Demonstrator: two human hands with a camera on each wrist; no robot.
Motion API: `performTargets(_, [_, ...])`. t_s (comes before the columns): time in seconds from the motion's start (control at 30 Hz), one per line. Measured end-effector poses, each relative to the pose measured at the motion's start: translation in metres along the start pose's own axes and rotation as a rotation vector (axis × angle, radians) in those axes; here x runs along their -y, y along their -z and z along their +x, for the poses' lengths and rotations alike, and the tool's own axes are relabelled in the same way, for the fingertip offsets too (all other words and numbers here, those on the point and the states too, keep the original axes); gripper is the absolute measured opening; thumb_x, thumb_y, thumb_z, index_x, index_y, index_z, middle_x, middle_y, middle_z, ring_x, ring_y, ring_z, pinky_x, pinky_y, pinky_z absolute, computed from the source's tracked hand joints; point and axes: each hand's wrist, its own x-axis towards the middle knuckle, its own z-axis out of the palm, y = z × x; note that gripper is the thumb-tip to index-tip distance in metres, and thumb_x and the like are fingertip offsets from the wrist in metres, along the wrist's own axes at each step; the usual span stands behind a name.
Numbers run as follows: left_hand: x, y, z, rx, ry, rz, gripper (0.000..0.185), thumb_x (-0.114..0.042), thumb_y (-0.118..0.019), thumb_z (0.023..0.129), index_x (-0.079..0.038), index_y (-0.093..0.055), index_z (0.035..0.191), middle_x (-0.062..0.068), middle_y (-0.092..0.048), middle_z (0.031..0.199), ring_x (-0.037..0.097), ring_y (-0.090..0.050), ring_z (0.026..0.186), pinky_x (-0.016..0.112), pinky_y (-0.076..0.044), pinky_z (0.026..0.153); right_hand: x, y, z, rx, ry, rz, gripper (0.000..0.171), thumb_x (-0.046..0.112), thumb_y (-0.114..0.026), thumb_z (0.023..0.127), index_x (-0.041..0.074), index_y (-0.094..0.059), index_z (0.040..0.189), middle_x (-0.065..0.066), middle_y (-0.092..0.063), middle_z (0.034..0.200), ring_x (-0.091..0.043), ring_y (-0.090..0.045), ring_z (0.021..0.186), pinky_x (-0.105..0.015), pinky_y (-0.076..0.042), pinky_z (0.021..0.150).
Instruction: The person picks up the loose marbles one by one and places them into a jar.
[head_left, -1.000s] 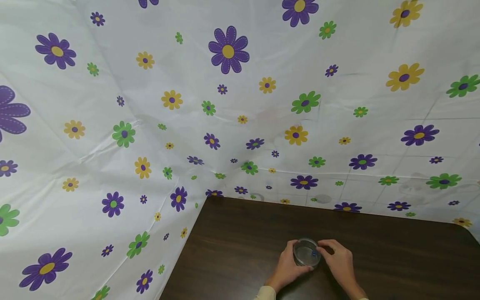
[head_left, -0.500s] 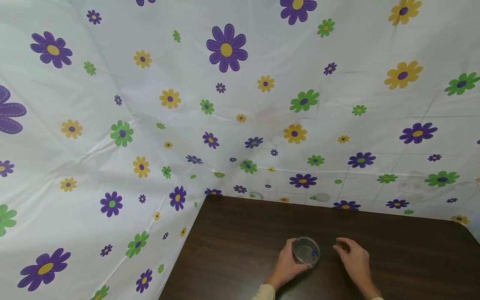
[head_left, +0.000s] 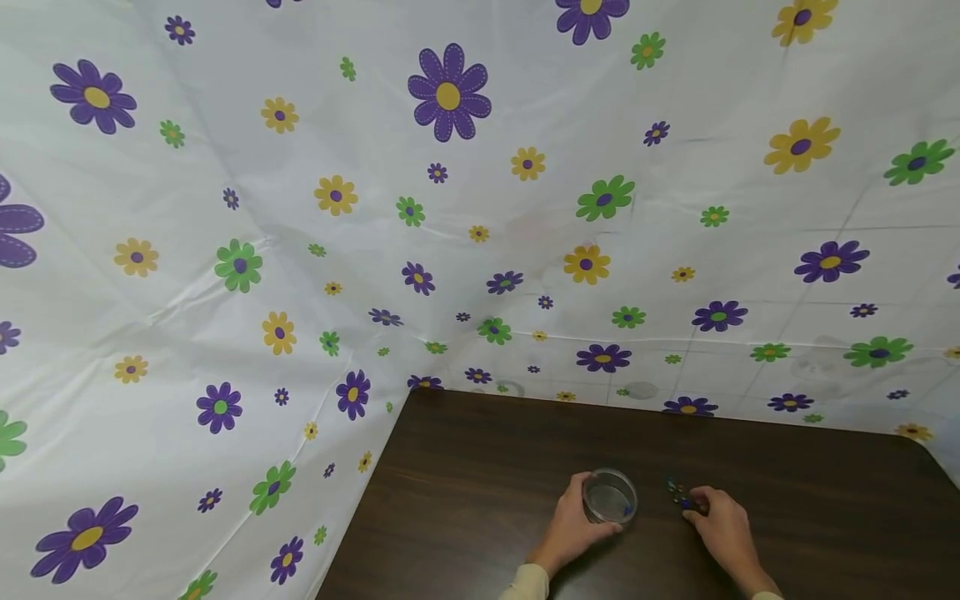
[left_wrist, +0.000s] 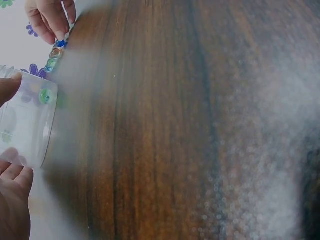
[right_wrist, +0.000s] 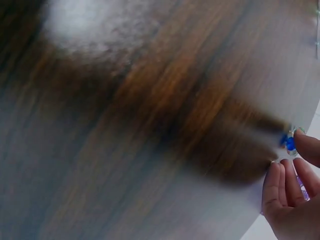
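The left hand (head_left: 573, 527) is wrapped around a clear jar (head_left: 610, 497) near the front of the dark tabletop (head_left: 487, 467). Just to its right, the right hand (head_left: 722, 523) pinches 1 of several glass beads (head_left: 677, 492). A loose grip could let the bead roll away across the tabletop.

Your left hand (left_wrist: 12, 195) sits at the lower left of the view, thumb above and fingers below the clear plastic jar (left_wrist: 25, 122) it grips. The jar lies tipped, its mouth toward the dark wood-grain bench (left_wrist: 190, 125). One green bead (left_wrist: 45, 95) shows through the jar wall near the rim. At the top left, your right hand (left_wrist: 50, 17) has its fingertips on a short row of glass beads (left_wrist: 55, 52) — blue, amber, green — lying on the bench near its far edge. A pale haze blurs much of the bench.
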Motion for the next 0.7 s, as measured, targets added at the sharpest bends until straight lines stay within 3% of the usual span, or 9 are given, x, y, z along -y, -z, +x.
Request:
performTargets(0.2, [0.0017,-0.0005,0.0005,-0.004,-0.008,-0.001,0.081,-0.027,-0.096,0.074,-0.019,-0.05,0.14,0.002,-0.063,0.134,0.014,-0.059,0.119,0.034,-0.048,0.097,0.0025,-0.0036,-0.0004,-0.042,0.023,0.002,0.024,-0.001,-0.082,0.082,-0.011,-0.066,0.096,-0.011,-0.067,0.085,-0.028,-0.065,0.079,-0.05,-0.053,0.073])
performTargets(0.7, [0.0028,-0.0015,0.0011,-0.004,-0.005,0.011,0.082,-0.03,-0.096,0.074,-0.018,-0.05,0.141,0.002,-0.062,0.134,0.014,-0.059,0.118,0.034,-0.048,0.096,0.0009,-0.0077,0.0016,-0.058,0.007,-0.007,0.014,0.0,-0.079,0.085,-0.003,-0.067,0.091,-0.009,-0.065,0.084,-0.023,-0.061,0.077,-0.041,-0.047,0.068])
